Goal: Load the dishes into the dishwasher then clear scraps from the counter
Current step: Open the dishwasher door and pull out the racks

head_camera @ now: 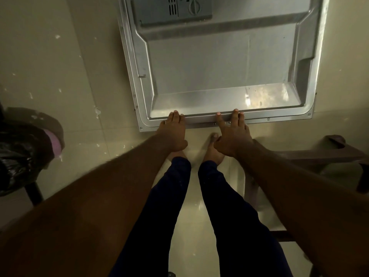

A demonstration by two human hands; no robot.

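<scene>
My left hand (174,132) lay flat, fingers together, on the door (219,62) edge, mid-frame. My right hand (232,136) rested alongside, fingers spread.

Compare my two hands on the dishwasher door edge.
The left hand holds its fingers together; the right hand spreads them. The left hand sits near the left corner of the dishwasher door; the right hand sits nearer the middle of that edge. Both lie flat, fingers straight over the near edge, holding nothing.
</scene>
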